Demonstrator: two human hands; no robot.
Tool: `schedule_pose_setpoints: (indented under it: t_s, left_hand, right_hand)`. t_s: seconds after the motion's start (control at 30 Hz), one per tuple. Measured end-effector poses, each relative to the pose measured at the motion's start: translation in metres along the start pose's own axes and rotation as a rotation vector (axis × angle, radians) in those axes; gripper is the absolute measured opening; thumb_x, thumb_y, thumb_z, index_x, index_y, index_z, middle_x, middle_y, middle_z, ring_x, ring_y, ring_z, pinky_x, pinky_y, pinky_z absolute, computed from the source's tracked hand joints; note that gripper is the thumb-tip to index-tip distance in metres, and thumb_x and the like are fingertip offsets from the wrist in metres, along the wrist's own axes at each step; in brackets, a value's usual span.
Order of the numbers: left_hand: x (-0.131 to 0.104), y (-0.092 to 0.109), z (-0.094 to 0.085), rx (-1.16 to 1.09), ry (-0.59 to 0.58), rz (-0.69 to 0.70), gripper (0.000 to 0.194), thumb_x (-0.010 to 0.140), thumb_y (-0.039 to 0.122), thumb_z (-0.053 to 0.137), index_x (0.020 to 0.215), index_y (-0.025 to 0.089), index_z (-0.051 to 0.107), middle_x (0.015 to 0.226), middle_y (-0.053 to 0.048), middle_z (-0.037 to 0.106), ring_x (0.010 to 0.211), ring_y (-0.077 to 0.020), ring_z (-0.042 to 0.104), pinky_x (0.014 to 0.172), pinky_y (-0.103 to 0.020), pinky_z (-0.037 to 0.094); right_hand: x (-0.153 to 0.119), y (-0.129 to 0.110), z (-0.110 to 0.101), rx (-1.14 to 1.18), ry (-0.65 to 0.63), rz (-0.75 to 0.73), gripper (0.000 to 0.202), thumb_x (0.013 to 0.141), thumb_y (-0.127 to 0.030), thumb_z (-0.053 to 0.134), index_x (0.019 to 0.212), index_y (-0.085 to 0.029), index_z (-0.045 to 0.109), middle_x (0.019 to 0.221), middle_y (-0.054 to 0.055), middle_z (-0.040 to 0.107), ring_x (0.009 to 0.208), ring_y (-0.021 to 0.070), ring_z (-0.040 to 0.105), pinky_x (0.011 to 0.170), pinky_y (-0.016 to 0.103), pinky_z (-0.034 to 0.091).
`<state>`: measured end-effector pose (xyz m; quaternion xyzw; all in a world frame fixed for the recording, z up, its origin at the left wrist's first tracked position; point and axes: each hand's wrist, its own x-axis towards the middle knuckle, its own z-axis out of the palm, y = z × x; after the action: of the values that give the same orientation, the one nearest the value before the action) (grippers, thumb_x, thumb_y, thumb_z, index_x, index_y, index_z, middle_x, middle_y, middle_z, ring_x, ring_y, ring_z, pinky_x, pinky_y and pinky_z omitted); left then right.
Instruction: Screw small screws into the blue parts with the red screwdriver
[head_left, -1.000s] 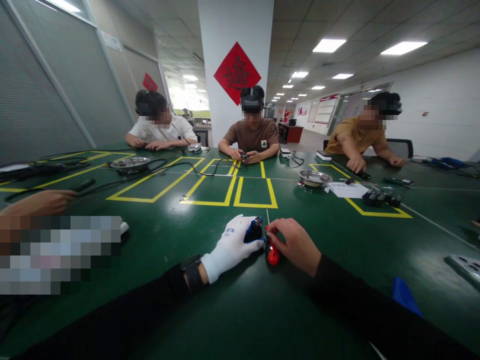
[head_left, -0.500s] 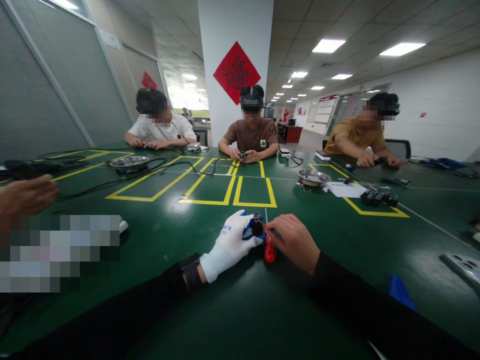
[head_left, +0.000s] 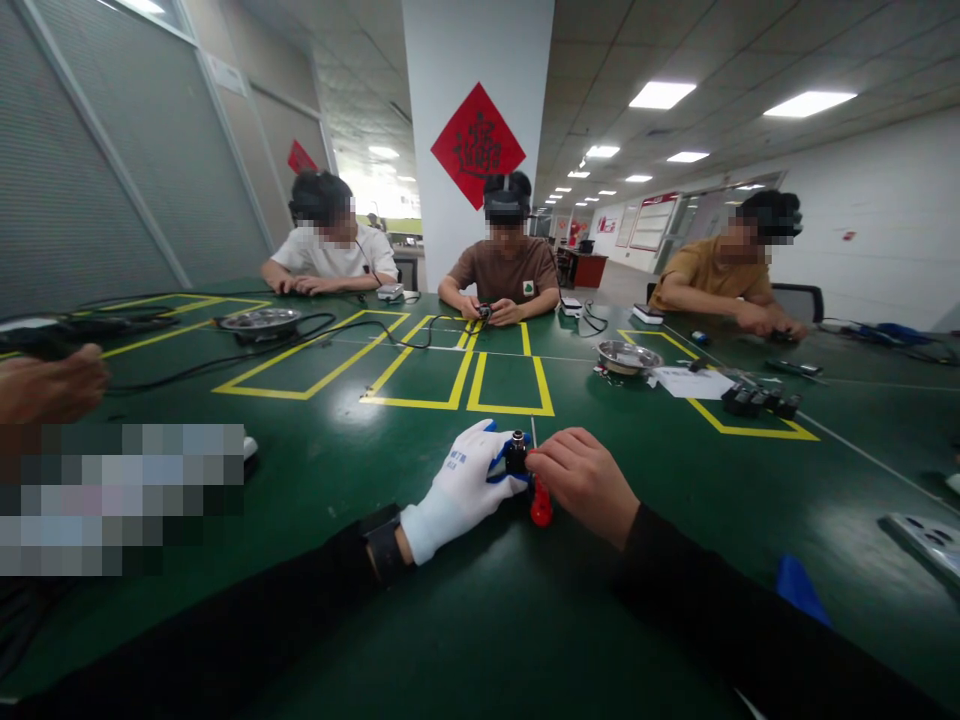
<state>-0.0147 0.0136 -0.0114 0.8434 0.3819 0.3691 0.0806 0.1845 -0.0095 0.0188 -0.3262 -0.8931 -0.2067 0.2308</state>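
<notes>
My left hand [head_left: 461, 490], in a white glove with blue palm and fingertips, is closed around a small black part with a ringed metal top [head_left: 517, 447]. It holds this part upright just over the table. Bare and pinched together, the fingers of my right hand [head_left: 589, 482] touch the right side of the black part. Whatever those fingers hold is hidden. Under them, a red-handled screwdriver [head_left: 541, 505] lies on the table with its thin metal shaft pointing away from me.
The green table [head_left: 315, 630] carries yellow tape outlines. Beyond my hands are a metal bowl [head_left: 628, 357], a white sheet [head_left: 694, 382] and several black parts [head_left: 759, 397]. A blue item [head_left: 802, 590] lies right of my forearm. Co-workers sit opposite; another person's hand [head_left: 56, 385] is at left.
My right fingertips have shifted slightly left against the black part. The view has moved a little. My left hand keeps its hold, and the screwdriver lies as before.
</notes>
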Motion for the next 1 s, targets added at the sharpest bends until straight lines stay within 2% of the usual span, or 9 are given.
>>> schedule_pose_setpoints:
  t_s: [0.47, 0.67, 0.87, 1.0]
  left_hand:
    - [0.0011, 0.0018, -0.0045, -0.03, -0.046, 0.026, 0.043, 0.074, 0.034, 0.069, 0.113, 0.02, 0.059, 0.114, -0.007, 0.066, 0.115, -0.0274, 0.056, 0.109, -0.051, 0.033]
    - [0.0011, 0.0049, -0.008, -0.039, -0.067, 0.062, 0.036, 0.077, 0.037, 0.067, 0.107, 0.018, 0.061, 0.109, -0.009, 0.067, 0.115, -0.0283, 0.055, 0.107, -0.05, 0.036]
    - [0.001, -0.0004, -0.0051, -0.047, -0.096, 0.075, 0.04, 0.078, 0.034, 0.066, 0.114, 0.018, 0.058, 0.115, -0.008, 0.064, 0.119, -0.0266, 0.052, 0.112, -0.05, 0.029]
    - [0.0006, -0.0028, -0.0037, -0.054, -0.091, 0.059, 0.039, 0.078, 0.037, 0.065, 0.112, 0.019, 0.059, 0.114, -0.008, 0.065, 0.12, -0.0279, 0.051, 0.111, -0.05, 0.031]
  right_hand:
    - [-0.0037, 0.0037, -0.0011, 0.034, 0.093, -0.076, 0.019, 0.093, -0.017, 0.046, 0.093, -0.02, 0.065, 0.084, 0.005, 0.067, 0.082, 0.0184, 0.056, 0.075, 0.034, 0.039]
    - [-0.0035, 0.0026, -0.0048, 0.022, 0.064, -0.074, 0.017, 0.092, -0.017, 0.047, 0.093, -0.019, 0.064, 0.088, 0.005, 0.066, 0.086, 0.0194, 0.054, 0.072, 0.033, 0.039]
    - [-0.0009, 0.0011, -0.0051, -0.05, -0.001, -0.15, 0.018, 0.093, -0.016, 0.044, 0.091, -0.017, 0.063, 0.087, 0.006, 0.065, 0.084, 0.0193, 0.053, 0.072, 0.034, 0.039]
    - [-0.0004, -0.0001, -0.0015, -0.017, 0.012, -0.173, 0.019, 0.093, -0.016, 0.045, 0.091, -0.018, 0.063, 0.086, 0.006, 0.066, 0.083, 0.0186, 0.054, 0.072, 0.033, 0.039]
